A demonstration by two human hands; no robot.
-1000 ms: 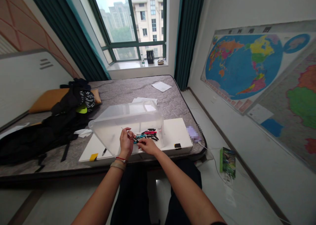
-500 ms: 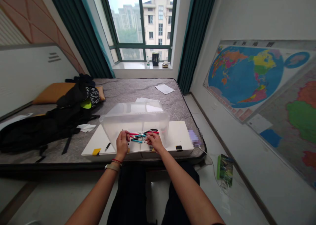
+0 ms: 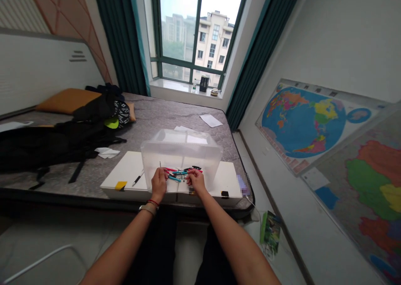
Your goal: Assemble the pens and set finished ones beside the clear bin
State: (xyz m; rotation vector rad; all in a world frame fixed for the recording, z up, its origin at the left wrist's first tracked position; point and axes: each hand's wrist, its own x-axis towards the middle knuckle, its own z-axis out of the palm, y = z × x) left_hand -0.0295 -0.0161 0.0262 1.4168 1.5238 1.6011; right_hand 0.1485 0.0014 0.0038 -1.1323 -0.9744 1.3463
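My left hand is closed, with the thin tip of what looks like a pen poking up above the fingers. My right hand is pinched just over a pile of pens and small parts, coloured teal, red and black. Whatever sits between its fingertips is too small to make out. The pile lies in a clear plastic bin tipped on its side, its opening toward me. A black pen rests outside the bin, on the white box to the left.
The white boxes stand at the front edge of a grey mattress. A black bag and crumpled tissue lie left, paper sheets behind. Right of the bed, a green box and a white cable are on the floor.
The head view has turned and tilted, shifting the scene. Both hands stay at the bin's opening, the left still closed and the right still pinched over the pile.
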